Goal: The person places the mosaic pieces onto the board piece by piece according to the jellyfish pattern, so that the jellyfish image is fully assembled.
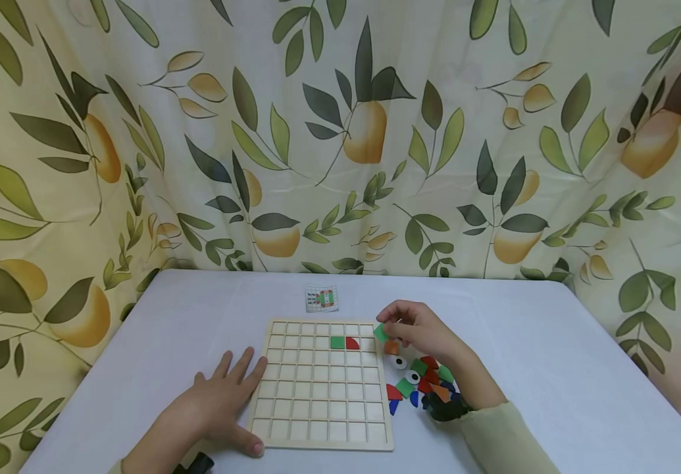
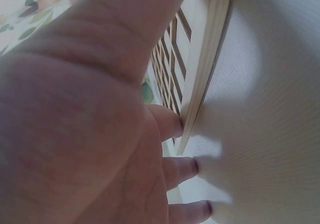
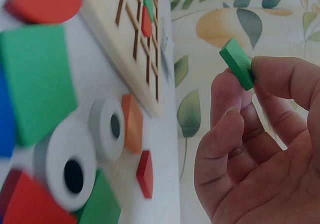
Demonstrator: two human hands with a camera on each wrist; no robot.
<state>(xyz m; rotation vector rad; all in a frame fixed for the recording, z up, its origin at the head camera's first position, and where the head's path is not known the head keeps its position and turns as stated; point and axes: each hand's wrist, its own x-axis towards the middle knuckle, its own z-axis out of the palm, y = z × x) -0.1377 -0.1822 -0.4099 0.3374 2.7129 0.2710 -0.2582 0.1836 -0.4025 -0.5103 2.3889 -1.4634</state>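
A pale wooden grid board (image 1: pixel 322 444) lies flat on the table. In its second row sit a green square tile (image 1: pixel 337 342) and a red quarter-round tile (image 1: pixel 352 343), side by side. My right hand (image 1: pixel 420 327) pinches another green tile (image 3: pixel 239 64) between thumb and fingertips, above the board's far right corner. Spread along the board's left edge, my left hand (image 1: pixel 218 398) has its fingers straight; in the left wrist view its fingers (image 2: pixel 167 121) reach the board's side and the cloth.
Right of the board lies a loose pile with red pieces (image 1: pixel 394 392), green squares (image 1: pixel 404 387), blue pieces, an orange tile (image 1: pixel 391 347) and round eye pieces (image 1: pixel 399 362). A small printed pattern card (image 1: pixel 322 299) lies behind the board. A patterned curtain (image 1: pixel 340 197) hangs behind the table.
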